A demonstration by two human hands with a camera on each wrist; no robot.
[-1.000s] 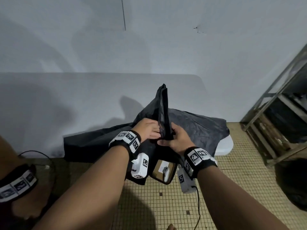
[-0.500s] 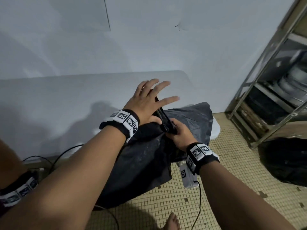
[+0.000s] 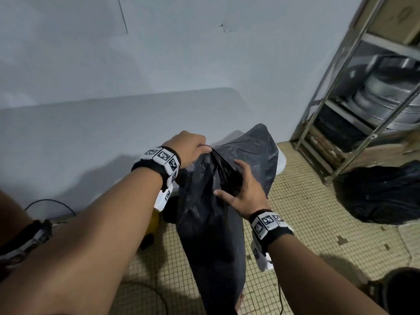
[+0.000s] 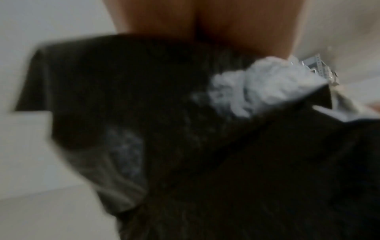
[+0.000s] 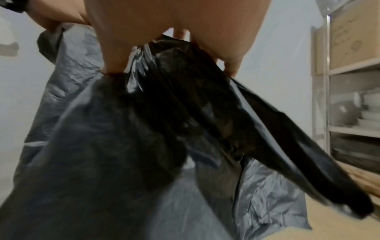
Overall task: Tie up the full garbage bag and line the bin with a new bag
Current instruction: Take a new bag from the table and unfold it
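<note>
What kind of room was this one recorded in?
Probably a back-of-house storeroom or utility area: a metal rack holding steel pots, a small-tiled floor, and a full black bag beside it.

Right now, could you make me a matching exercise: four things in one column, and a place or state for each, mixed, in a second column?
1. left hand
2. right hand
3. full garbage bag
4. metal shelf rack

a. lying on the tiled floor
b. standing against the wall
c. gripping the new bag's rim
d. fingers inside the bag's mouth

Pairs: 1-c, 2-d, 3-a, 4-b
</note>
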